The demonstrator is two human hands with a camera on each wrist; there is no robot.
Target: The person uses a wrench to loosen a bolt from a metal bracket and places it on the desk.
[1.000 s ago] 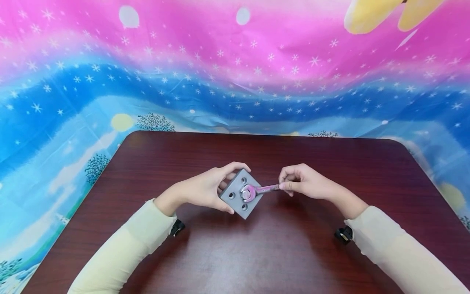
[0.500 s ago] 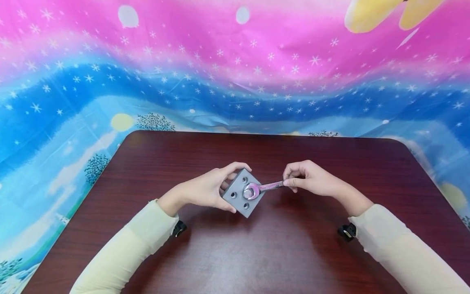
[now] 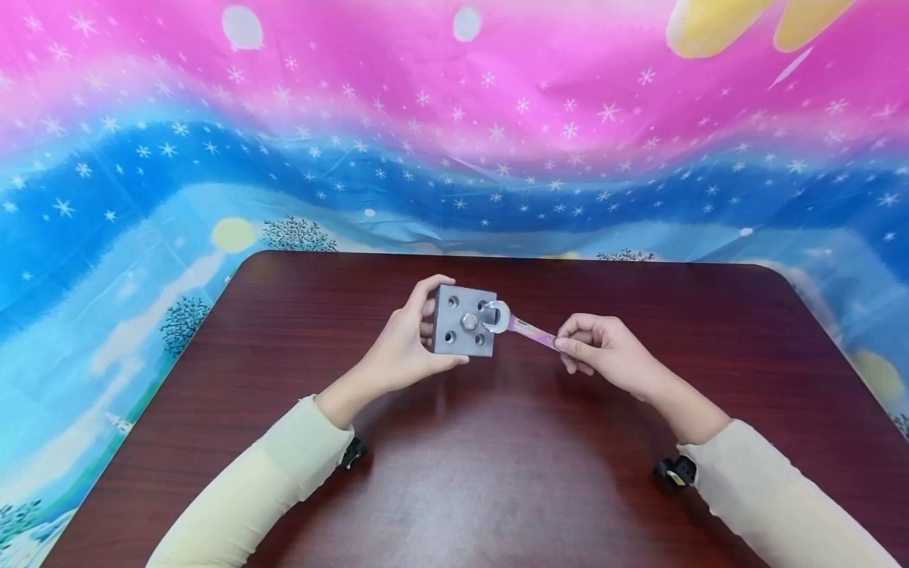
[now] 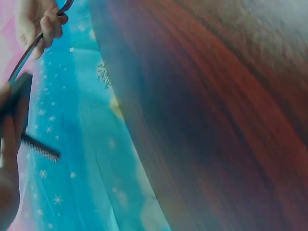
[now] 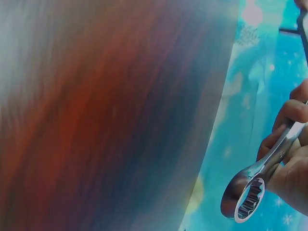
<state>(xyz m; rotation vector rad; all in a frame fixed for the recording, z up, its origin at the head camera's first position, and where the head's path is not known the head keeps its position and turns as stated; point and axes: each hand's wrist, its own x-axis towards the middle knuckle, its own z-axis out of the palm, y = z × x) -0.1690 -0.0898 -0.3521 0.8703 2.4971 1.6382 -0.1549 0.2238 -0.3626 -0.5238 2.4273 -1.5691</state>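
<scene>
My left hand [image 3: 398, 347] grips a grey square metal plate [image 3: 465, 345] by its left side, thumb below and fingers above and behind. The plate has a hole near each corner and a bolt head [image 3: 470, 322] at its middle. In the left wrist view the bolt's threaded shank [image 4: 41, 147] sticks out of the back. My right hand [image 3: 614, 353] pinches a combination wrench [image 3: 533, 331] by its handle. The wrench's open end is off the bolt head and overlaps the plate's right edge in the head view. Its ring end [image 5: 232, 196] projects past my right hand.
Both hands are above a dark red-brown wooden table [image 3: 454, 489]. Behind it hangs a pink and blue cloth [image 3: 398, 118] with snowflakes. A small black device [image 3: 675, 472] sits at the right wrist, and a similar black device [image 3: 353, 453] at the left.
The wrench has come off the bolt head to the right and now slants down toward my right hand. My left hand has raised the plate and turned it from a diamond to an upright square.
</scene>
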